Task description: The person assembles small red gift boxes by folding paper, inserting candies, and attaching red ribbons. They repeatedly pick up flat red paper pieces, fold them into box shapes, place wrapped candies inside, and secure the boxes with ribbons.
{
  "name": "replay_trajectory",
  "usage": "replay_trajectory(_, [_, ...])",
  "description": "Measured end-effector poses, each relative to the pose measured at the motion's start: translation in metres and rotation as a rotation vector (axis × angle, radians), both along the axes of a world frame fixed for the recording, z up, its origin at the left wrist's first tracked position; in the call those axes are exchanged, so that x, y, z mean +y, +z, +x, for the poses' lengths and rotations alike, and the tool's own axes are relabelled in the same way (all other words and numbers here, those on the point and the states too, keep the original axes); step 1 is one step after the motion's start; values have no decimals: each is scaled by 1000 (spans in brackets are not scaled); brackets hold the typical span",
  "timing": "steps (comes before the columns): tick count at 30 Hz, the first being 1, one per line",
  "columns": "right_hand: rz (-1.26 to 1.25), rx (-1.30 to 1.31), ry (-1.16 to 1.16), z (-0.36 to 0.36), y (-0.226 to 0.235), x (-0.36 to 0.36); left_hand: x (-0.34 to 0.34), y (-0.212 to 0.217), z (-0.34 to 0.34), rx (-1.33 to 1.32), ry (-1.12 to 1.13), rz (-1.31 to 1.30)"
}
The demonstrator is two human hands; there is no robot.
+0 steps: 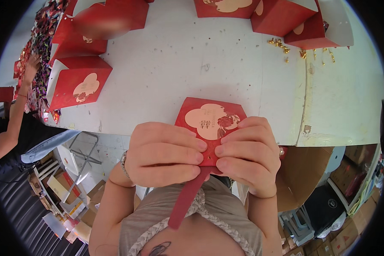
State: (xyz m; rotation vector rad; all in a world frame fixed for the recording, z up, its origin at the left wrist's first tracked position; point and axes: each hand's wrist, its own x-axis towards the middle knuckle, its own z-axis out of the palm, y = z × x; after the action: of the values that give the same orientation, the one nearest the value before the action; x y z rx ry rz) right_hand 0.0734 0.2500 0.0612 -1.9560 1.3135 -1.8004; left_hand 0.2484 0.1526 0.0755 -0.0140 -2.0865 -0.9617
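A small red gift box (192, 109) with a pale pink flower-shaped panel is at the table's near edge, between my hands. My left hand (166, 153) grips its lower left side, fingers bent over the front and thumb hidden. My right hand (249, 155) grips the lower right side the same way, its fingertips almost meeting the left ones. Between the fingertips a tiny gold-coloured spot shows at the box's lower end. From there a dark red strap (187, 198) hangs down toward me, slanting left.
Similar red boxes (79, 85) stand along the table's left and far sides. Gold-coloured fasteners (279, 44) lie scattered at the far right. At left, another person's hand (32, 66) reaches into a heap of wrapped sweets (42, 77). A cardboard box (303, 175) stands below the table at right.
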Motion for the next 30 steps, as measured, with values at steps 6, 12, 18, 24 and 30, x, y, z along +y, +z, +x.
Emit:
replay_trajectory(6, [-20,4,-13,0,0,6,-5,4,4,-101,-44,-31])
replay_trajectory(12, [42,219,-158,1,9,17,-5,7,4,-163,-16,72])
replay_trajectory(18, [-143,382,-657,22,-5,10,12,15,-4,-251,206,242])
replay_trajectory(24, [-30,553,-661,25,-2,20,14,10,-10,-245,276,399])
replay_trajectory(30, [106,200,-423,13,17,13,24,14,-17,-165,333,326])
